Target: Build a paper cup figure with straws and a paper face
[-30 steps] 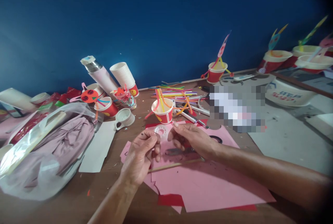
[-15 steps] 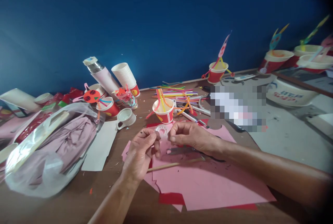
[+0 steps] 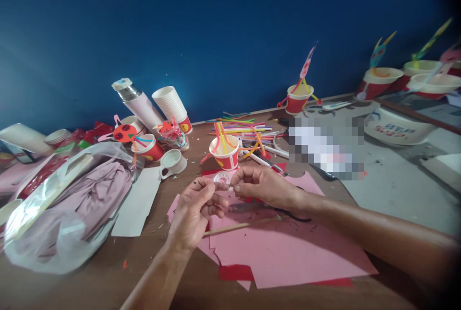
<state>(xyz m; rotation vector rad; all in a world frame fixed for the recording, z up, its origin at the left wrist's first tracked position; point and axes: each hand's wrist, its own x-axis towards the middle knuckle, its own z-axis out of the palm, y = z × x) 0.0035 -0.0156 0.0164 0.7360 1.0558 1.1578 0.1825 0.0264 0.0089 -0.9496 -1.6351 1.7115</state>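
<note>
My left hand [image 3: 196, 209] and my right hand [image 3: 261, 185] meet over pink paper sheets [image 3: 288, 252] on a wooden table [image 3: 90, 286]. Both pinch with curled fingers at something small and hard to make out, right beside a clear tape roll [image 3: 221, 178]. I cannot tell whether either hand touches the roll. A thin wooden stick [image 3: 237, 227] lies on the paper under my wrists. Scissors [image 3: 252, 208] rest below my right hand. A red paper cup with bent straws [image 3: 225, 152] stands just beyond my fingers.
A plastic bag with pink cloth [image 3: 68, 204] fills the left side. A thermos [image 3: 139, 103], stacked paper cups [image 3: 173, 106], decorated cups [image 3: 144, 144] and a white plastic cup [image 3: 172, 162] stand behind it. Loose coloured straws [image 3: 245, 130] lie mid-table. More cup crafts [image 3: 298, 99] line the blue wall.
My right hand has curled its fingers and shifted left toward my left hand, closing the gap at the tape roll. My left hand stays nearly still.
</note>
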